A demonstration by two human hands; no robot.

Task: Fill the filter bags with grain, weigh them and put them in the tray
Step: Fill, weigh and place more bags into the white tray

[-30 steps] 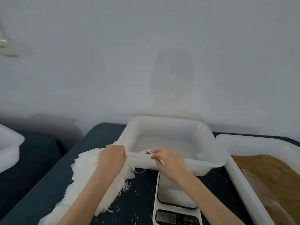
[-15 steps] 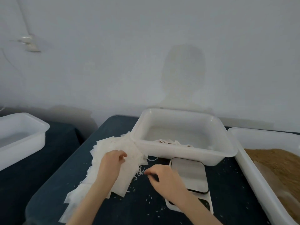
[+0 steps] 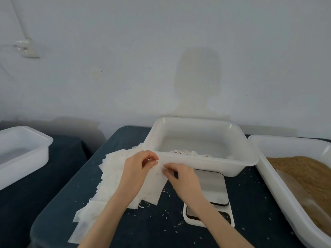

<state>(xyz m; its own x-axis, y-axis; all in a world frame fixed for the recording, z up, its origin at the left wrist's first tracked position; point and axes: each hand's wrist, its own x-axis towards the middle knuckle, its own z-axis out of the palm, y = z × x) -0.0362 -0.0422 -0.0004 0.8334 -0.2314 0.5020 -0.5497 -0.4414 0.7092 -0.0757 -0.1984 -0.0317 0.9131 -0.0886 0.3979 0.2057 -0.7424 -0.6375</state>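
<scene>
A loose heap of white filter bags (image 3: 111, 169) lies on the dark table, left of the scale. My left hand (image 3: 138, 169) and my right hand (image 3: 180, 176) both pinch the top edge of one empty filter bag (image 3: 155, 183) lying on that heap. Behind them stands the white tray (image 3: 206, 161), with a filled bag and its strings (image 3: 180, 152) lying against the tray's near wall. The white scale (image 3: 215, 187) with a steel plate sits just right of my right hand. At the far right, a white tub (image 3: 268, 176) holds brown grain (image 3: 311, 174).
Another white tub (image 3: 26, 151) stands on a separate dark surface at the left. Spilled grains (image 3: 166, 214) dot the table in front of the scale. A clear scoop (image 3: 293, 187) lies half buried in the grain. A pale wall rises right behind the tray.
My hands left the tray rim, came back to the heap of bags, and now meet on one bag's top edge. The view dropped and shifted left.
</scene>
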